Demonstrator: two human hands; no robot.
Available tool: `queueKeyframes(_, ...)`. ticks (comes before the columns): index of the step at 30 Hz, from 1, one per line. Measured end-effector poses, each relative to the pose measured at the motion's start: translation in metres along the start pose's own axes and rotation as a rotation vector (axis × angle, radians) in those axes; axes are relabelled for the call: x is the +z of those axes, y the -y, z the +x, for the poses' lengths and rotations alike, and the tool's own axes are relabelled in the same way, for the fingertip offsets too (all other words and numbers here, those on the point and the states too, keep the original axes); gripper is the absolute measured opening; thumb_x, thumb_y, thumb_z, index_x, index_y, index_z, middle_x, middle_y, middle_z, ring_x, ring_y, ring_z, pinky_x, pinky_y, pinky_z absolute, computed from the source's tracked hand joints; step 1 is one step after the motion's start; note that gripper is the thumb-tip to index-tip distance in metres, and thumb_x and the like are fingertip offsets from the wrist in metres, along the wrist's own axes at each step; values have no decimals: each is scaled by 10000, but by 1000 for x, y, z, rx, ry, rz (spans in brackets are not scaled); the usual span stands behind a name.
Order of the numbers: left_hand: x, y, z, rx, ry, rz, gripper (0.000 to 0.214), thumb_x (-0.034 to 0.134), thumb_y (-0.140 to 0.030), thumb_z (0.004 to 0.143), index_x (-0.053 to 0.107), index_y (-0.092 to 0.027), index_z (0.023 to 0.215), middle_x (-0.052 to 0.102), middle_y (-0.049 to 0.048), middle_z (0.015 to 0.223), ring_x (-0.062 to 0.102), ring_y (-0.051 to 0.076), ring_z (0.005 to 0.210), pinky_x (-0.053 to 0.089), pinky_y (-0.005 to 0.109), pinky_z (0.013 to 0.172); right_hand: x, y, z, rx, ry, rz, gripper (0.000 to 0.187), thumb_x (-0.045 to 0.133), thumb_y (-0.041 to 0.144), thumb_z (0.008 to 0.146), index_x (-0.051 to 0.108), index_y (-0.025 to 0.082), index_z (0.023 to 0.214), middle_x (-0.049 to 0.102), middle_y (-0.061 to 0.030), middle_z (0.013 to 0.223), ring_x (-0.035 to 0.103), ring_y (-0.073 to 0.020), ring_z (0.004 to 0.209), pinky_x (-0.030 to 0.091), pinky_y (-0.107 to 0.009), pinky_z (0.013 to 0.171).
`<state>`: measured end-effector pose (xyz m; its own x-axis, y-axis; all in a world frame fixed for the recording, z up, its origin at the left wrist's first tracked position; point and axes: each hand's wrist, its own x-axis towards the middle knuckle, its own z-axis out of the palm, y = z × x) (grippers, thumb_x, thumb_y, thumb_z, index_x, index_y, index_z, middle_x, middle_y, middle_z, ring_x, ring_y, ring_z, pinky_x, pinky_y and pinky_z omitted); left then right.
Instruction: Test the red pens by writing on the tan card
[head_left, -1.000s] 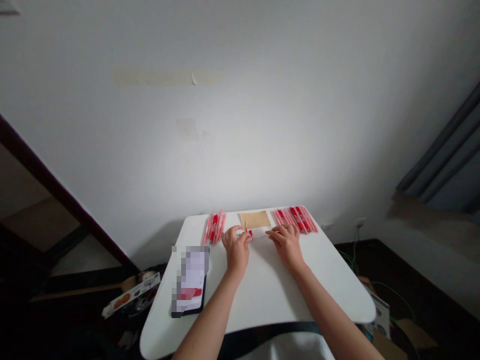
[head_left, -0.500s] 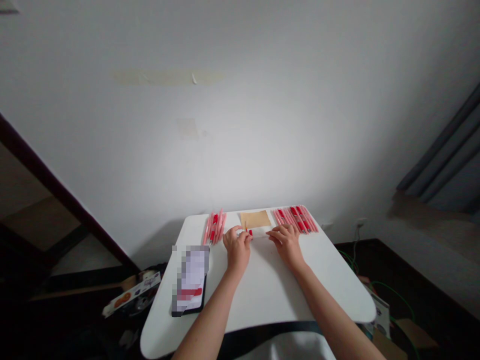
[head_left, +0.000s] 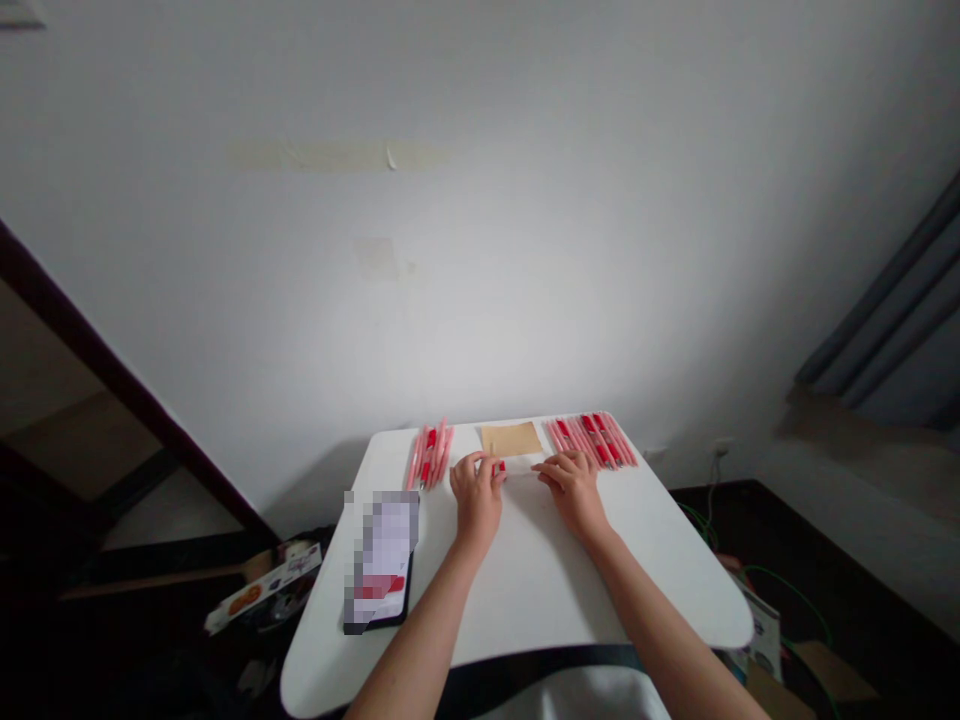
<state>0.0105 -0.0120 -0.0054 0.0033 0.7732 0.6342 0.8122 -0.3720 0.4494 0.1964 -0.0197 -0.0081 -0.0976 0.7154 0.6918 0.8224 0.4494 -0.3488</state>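
Observation:
Between my two hands, low over the far middle of the white table, lies a slim pale pen [head_left: 519,469] with a red part near its left end. My left hand [head_left: 478,502] has its fingertips pinched on that red end. The fingers of my right hand [head_left: 574,492] are closed on the opposite, pale end. Just beyond them is a flat tan piece of paper or card [head_left: 511,438]. Left of my left hand is a small group of pink and red pens [head_left: 430,456]. A larger row of pink and red pens [head_left: 592,440] lies beyond my right hand.
A phone [head_left: 381,560] with a blurred-out screen rests near the left edge of the white table [head_left: 540,600]. The wall stands directly behind the table. Boxes [head_left: 832,668] and a green cable are on the floor at right; a printed box [head_left: 266,588] is at left.
My left hand has shifted very slightly to the right. A thin orange-brown bit upright by its fingertips now shows only faintly. My right hand is nearly unmoved.

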Motion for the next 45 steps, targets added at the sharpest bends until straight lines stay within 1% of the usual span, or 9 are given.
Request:
queueKeyframes(2,0,0,0,0,-11,28,173,506,-276,880,644,-236,977,582,86,1101,501,242,1078,380,435,948,0,0,0,6,-8,12,197,562,264,900,724,337,984,694,-22,898,491,-226,949,302,-432,931)
queueKeyframes(6,1,1,-1,-5,-13,73,181,492,-278,886,662,-232,842,584,82,1101,499,245,1070,375,445,942,-2,1,0,6,-9,17,198,562,261,901,724,331,990,691,-23,906,485,-227,953,298,-431,934)
queueKeyframes(9,1,1,-2,-11,-4,76,166,509,-268,874,658,-224,816,578,84,1104,492,252,1078,370,451,945,-3,2,0,5,-10,11,199,562,255,900,725,331,987,689,-23,906,482,-223,953,299,-427,935)
queueKeyframes(19,-3,-2,-1,2,11,12,128,553,-199,836,659,-253,884,567,60,1104,498,232,1079,377,421,952,-1,1,0,4,-11,-18,184,597,244,884,725,329,985,695,-15,905,488,-216,947,295,-418,937)
queueKeyframes(25,-1,0,0,-29,16,23,186,548,-281,859,655,-243,1007,574,73,1105,502,232,1066,385,412,938,0,0,0,15,-32,2,175,621,229,868,727,319,974,692,-9,901,477,-214,957,294,-409,928)
queueKeyframes(29,1,2,-1,-46,17,44,220,485,-325,895,681,-227,912,574,84,1103,501,240,1072,378,425,942,-1,0,0,8,-45,16,180,609,238,877,726,328,980,691,-12,905,476,-215,954,292,-414,923)
queueKeyframes(32,1,1,-1,-44,20,44,225,487,-321,891,684,-222,850,571,81,1102,499,239,1073,374,424,945,-1,0,0,3,-48,18,177,607,239,878,727,327,975,691,-12,901,476,-216,948,291,-417,924)
queueKeyframes(39,0,0,-1,-44,23,-9,131,555,-271,847,681,-235,856,566,70,1100,499,237,1067,379,419,944,1,-2,-1,0,-34,3,179,603,244,880,725,330,980,689,-15,905,479,-218,948,295,-416,921)
queueKeyframes(45,-1,0,-1,-37,18,-53,132,555,-240,846,681,-247,883,568,62,1096,509,226,1061,385,414,943,0,-1,0,-9,-33,-4,184,587,251,889,725,331,981,689,-24,898,488,-223,946,300,-423,915)
